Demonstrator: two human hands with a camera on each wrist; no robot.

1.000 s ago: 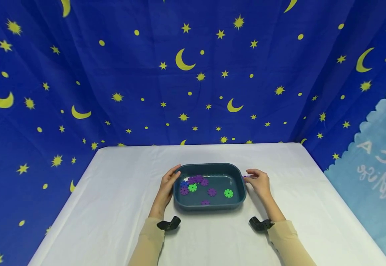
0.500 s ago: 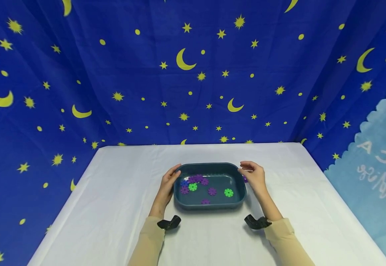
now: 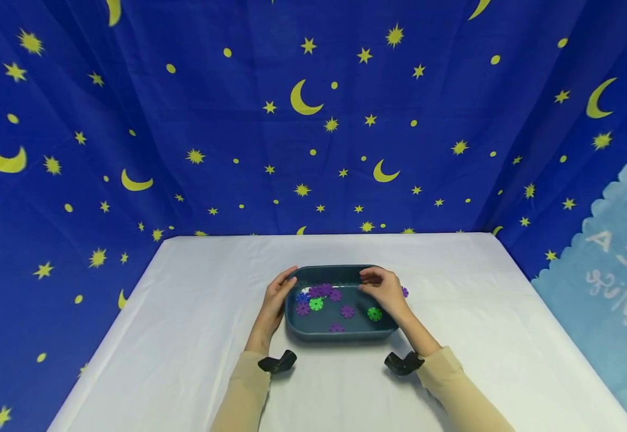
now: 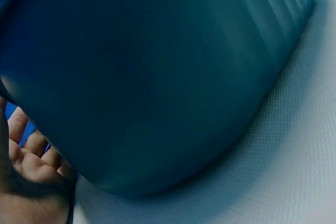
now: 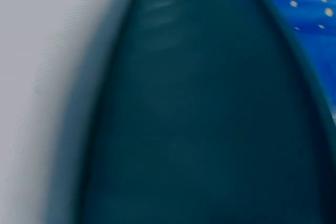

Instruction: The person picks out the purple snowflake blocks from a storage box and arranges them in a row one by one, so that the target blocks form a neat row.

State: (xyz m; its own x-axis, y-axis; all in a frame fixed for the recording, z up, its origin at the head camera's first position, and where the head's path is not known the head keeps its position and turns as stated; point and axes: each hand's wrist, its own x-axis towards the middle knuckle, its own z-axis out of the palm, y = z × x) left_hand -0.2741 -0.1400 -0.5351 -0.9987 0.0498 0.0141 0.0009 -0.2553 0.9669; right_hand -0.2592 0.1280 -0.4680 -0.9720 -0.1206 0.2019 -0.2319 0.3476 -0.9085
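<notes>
A dark teal plastic basin (image 3: 318, 336) stands on the table. At its left end my left hand (image 3: 271, 305) holds it, thumb over the rim and fingers along the outer wall; the left wrist view shows curled fingers (image 4: 35, 153) beside that wall. Inside lie notched snowflake discs: several purple ones, including a purple disc (image 3: 347, 311), a green disc (image 3: 316, 304), another green disc (image 3: 374, 314) and a blue disc (image 3: 302, 297). Over the basin's right part is my right hand (image 3: 386, 294), its fingers loosely bent, with nothing visible in them. Its wrist view is blurred.
Outside the basin's right end, a purple disc (image 3: 404, 292) lies partly hidden behind my right hand. White cloth covers the table (image 3: 194, 336). A blue curtain (image 3: 237, 138) with moons and stars hangs behind, and light blue fabric (image 3: 615, 312) hangs at the right.
My right hand has left the purple disc outside the basin's right end, rising and then moving left over the basin. My left hand stays on the rim.
</notes>
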